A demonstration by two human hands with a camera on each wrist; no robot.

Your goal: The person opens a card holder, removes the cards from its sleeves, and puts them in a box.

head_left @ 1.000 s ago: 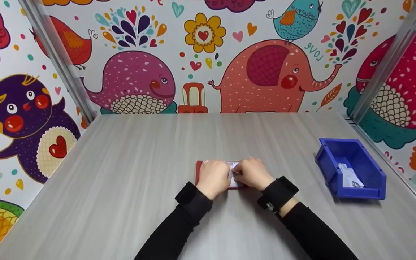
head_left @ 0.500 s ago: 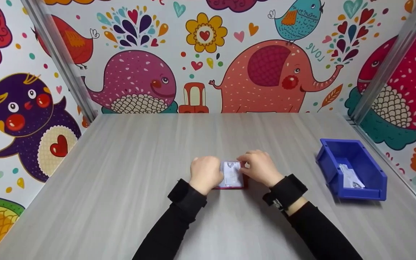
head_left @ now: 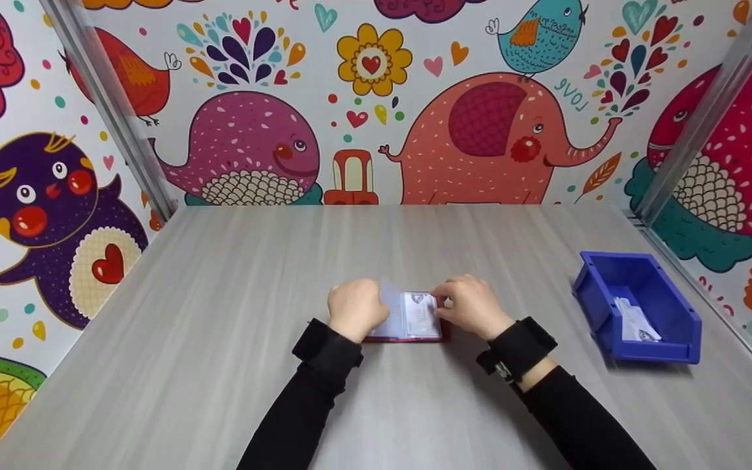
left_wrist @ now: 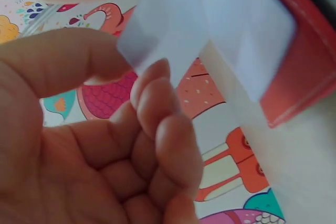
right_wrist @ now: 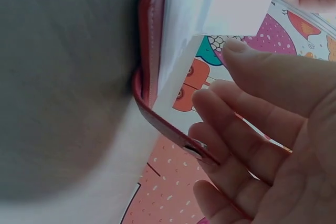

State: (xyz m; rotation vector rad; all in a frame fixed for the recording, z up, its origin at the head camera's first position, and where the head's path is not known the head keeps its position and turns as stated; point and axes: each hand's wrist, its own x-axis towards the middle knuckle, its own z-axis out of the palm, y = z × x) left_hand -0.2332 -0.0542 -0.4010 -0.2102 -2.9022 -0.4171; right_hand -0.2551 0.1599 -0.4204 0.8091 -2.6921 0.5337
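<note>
A red card holder (head_left: 408, 340) lies spread open on the table, stitched along its edge in the wrist views. My left hand (head_left: 354, 307) pinches the corner of a clear plastic page (left_wrist: 168, 24) between thumb and index finger, lifted at the holder's left side. A white card (head_left: 422, 318) with a dark printed mark shows in the right-hand sleeve. At the holder's right edge is my right hand (head_left: 474, 305), its fingers loosely bent. In the right wrist view those fingers touch the red snap strap (right_wrist: 167, 128), and the thumb stands apart from it.
A blue plastic bin (head_left: 666, 297) stands on the right of the table, with white printed cards (head_left: 636, 320) inside. Colourful cartoon-printed panels (head_left: 376, 130) enclose the table (head_left: 219, 378) at the back and sides.
My left hand has moved left, drawing the clear page over and uncovering the card in the right sleeve. My right hand has shifted slightly right to the holder's edge.
</note>
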